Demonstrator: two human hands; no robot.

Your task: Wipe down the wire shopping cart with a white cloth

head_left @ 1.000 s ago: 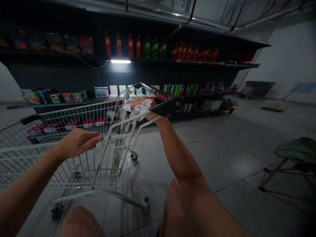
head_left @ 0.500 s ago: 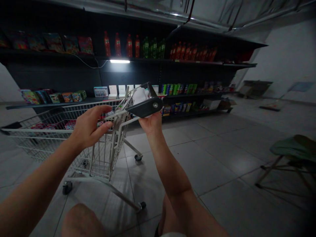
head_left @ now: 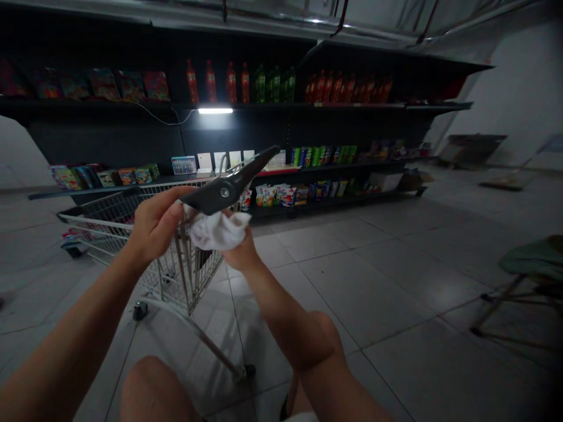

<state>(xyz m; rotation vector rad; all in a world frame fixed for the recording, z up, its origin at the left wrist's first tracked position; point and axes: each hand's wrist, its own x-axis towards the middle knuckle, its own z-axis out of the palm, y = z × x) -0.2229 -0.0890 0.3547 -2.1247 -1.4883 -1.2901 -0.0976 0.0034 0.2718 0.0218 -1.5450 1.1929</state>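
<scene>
A white wire shopping cart (head_left: 114, 217) stands on the tiled floor in front of me. Its dark handle (head_left: 229, 183) runs up to the right. My left hand (head_left: 153, 225) is closed on the near end of the handle, fingers pinching its dark end cap. My right hand (head_left: 235, 249) sits just below the handle and grips a crumpled white cloth (head_left: 217, 230), which touches the underside of the end cap. My bare knees show at the bottom of the view.
Dark shelves (head_left: 264, 108) along the back wall carry red and green bottles (head_left: 246, 82), snack packs and small boxes. A folding stool (head_left: 523, 275) with a green seat stands at the right. Grey floor tiles (head_left: 373, 281) stretch to the right.
The cart has swung left and away. My left hand moved from the basket rim onto the handle's end. My right hand dropped from atop the handle to beneath it with the cloth.
</scene>
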